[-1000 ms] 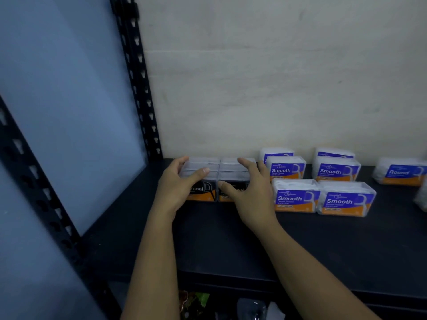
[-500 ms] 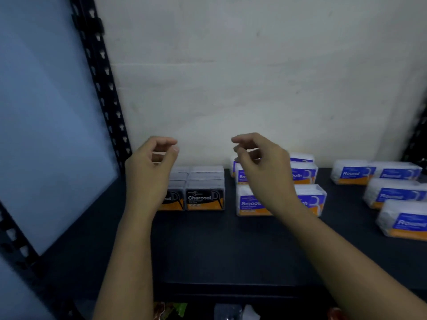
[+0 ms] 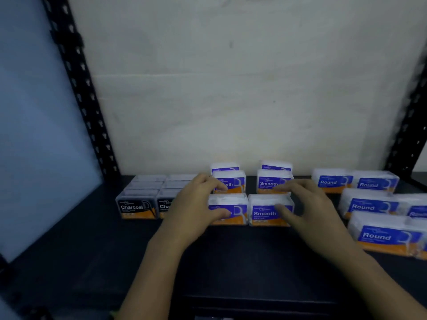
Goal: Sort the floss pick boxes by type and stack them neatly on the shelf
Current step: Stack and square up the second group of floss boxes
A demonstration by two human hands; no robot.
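Note:
On the black shelf (image 3: 231,262), dark Charcoal floss pick boxes (image 3: 138,207) sit in two neat rows at the left. White Smooth boxes with purple labels stand in the middle: two in front (image 3: 263,214) and taller stacks behind (image 3: 272,181). Round boxes (image 3: 381,236) lie at the right, loosely placed. My left hand (image 3: 196,209) grips the front left Smooth box (image 3: 233,202), thumb on its label and fingers behind it. My right hand (image 3: 307,209) holds the front right Smooth box the same way from the right side.
Perforated black uprights stand at the back left (image 3: 78,88) and back right (image 3: 413,112). A pale panel (image 3: 34,135) closes the left side and a white wall (image 3: 231,100) the back. Bare shelf surface lies in front of the boxes.
Both hands left the Charcoal boxes, lifted, then came down to the right onto the two front Smooth boxes. The view swung right, so more Round boxes show.

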